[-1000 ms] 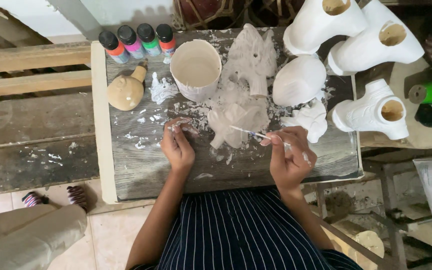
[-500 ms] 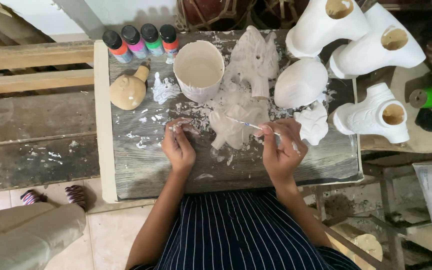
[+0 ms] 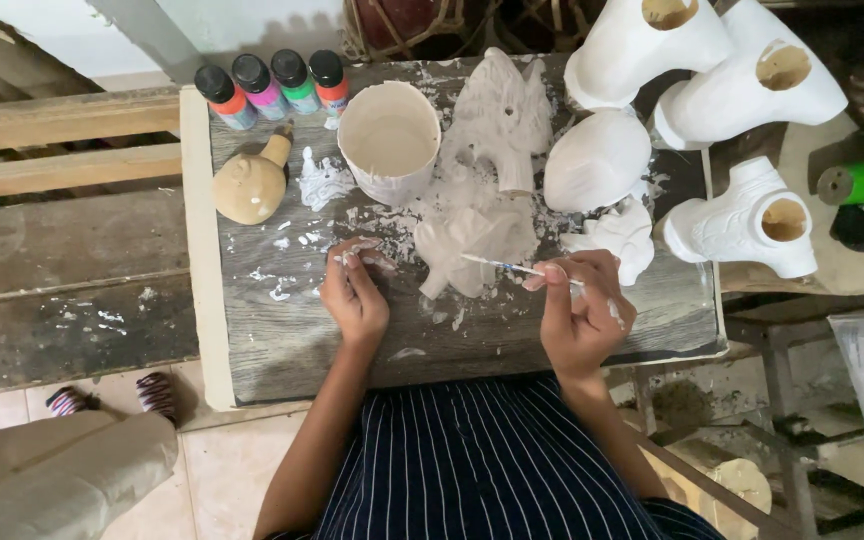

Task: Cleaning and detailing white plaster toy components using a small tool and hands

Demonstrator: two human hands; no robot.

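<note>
Centre of the frame, my right hand (image 3: 582, 315) pinches a thin brush (image 3: 500, 265) against a brittle plaster figure (image 3: 477, 240); left hand (image 3: 354, 290) rests loosely curled on the bench (image 3: 292, 340), holding nothing; I'd support its thick base.

free: near board edge (image 3: 282, 350) | blocked: cup (image 3: 389, 140), plaster figures (image 3: 500, 110)

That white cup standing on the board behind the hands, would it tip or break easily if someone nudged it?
The white cup stands upright and looks wide for its height, so a light nudge would probably slide it rather than tip it. It looks like unglazed plaster or clay, so likely brittle if knocked off the wooden board. White crumbs around it suggest a dusty, fairly grippy surface.
</note>
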